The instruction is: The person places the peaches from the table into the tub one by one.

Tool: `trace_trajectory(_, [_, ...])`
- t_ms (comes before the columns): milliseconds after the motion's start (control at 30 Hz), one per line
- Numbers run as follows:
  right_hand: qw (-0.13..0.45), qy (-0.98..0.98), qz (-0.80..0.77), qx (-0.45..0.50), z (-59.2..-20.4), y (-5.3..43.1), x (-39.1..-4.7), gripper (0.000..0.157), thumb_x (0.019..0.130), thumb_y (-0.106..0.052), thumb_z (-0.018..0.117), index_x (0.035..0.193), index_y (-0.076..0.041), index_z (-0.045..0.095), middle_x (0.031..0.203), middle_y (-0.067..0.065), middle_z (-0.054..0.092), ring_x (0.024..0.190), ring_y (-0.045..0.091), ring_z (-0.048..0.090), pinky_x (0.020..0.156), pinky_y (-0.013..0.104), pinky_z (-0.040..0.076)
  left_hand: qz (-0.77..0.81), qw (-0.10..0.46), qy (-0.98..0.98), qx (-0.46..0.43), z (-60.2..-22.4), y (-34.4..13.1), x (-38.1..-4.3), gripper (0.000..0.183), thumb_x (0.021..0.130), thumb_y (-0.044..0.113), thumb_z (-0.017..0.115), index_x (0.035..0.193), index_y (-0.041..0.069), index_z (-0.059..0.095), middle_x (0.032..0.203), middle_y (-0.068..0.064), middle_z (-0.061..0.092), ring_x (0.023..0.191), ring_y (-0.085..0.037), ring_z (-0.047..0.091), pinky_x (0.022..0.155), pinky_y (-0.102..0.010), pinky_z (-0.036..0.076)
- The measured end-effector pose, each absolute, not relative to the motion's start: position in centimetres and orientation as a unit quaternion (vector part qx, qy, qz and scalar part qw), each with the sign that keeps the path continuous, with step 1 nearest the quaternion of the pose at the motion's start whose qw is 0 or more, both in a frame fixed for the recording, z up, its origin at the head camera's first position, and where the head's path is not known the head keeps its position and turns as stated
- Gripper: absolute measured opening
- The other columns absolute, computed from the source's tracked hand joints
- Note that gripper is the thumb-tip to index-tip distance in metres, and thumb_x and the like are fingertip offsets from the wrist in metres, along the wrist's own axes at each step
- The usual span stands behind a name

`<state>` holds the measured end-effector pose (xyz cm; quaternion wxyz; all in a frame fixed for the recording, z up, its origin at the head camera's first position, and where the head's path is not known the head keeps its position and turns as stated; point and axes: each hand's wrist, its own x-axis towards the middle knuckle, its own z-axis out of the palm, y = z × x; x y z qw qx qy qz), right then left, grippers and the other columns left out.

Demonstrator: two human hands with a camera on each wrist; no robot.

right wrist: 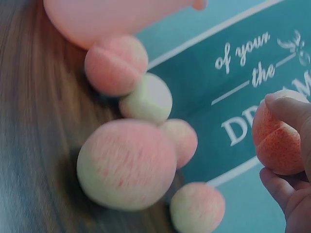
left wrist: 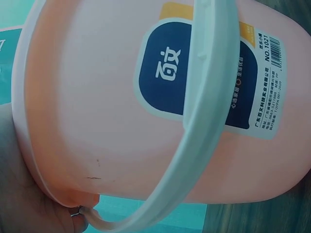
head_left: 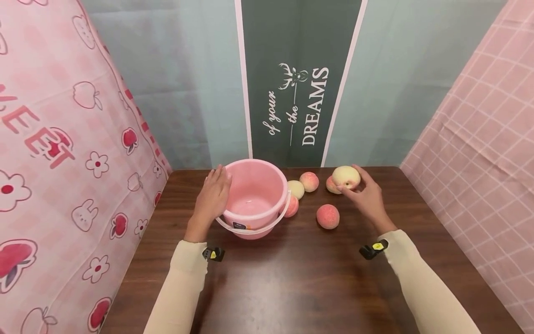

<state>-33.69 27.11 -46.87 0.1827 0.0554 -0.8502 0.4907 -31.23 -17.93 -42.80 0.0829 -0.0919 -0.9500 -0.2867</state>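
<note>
My left hand rests against the left side of a pink bucket, its fingers extended along the rim. In the left wrist view, that hand lies by the lug where the pale handle joins. The bucket stands upright with nothing showing inside, its handle hanging down in front. My right hand grips a pale and red peach between thumb and fingers. In the right wrist view this peach shows its reddish, creased side. Behind it in the head view, another peach is partly hidden.
On the brown wooden table, a red peach lies nearest the front. A pink peach, a pale peach and another pink peach cluster right of the bucket. Cloth hangs along the back and both sides.
</note>
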Motion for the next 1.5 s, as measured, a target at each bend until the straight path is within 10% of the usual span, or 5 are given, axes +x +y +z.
trace_trajectory(567, [0.175,-0.851,0.483,0.105,-40.4,20.7,-31.0,0.079,0.083,-0.009,0.084,0.152,-0.004,0.046,0.146,0.021,0.052,0.118,0.033,0.06,0.088,0.02,0.054,-0.297,0.085,-0.946,-0.092,-42.7,-17.9,-31.3,0.075,0.109,0.053,0.012,0.158,-0.002,0.025,0.168,-0.015,0.017,0.156,-0.034,0.004,0.125,-0.049,0.005])
trace_trajectory(1033, [0.163,-0.839,0.502,0.128,-41.6,19.6,-32.9,0.082,0.081,-0.019,0.088,0.153,-0.017,0.047,0.145,0.01,0.054,0.115,0.025,0.061,0.087,0.011,0.05,-0.309,0.083,-0.942,-0.105,-42.8,-17.6,-31.5,0.076,0.11,0.052,0.01,0.157,-0.005,0.025,0.167,-0.017,0.018,0.156,-0.035,0.0,0.125,-0.05,0.005])
trace_trajectory(1500, [0.164,-0.845,0.484,0.157,-39.9,15.8,-32.4,0.082,0.08,-0.011,0.088,0.151,-0.012,0.048,0.131,0.016,0.063,0.1,0.026,0.066,0.086,0.038,0.06,-0.307,0.088,-0.942,-0.101,-42.4,-17.9,-31.3,0.073,0.11,0.05,0.013,0.157,-0.006,0.026,0.166,-0.019,0.021,0.156,-0.036,0.001,0.125,-0.051,0.006])
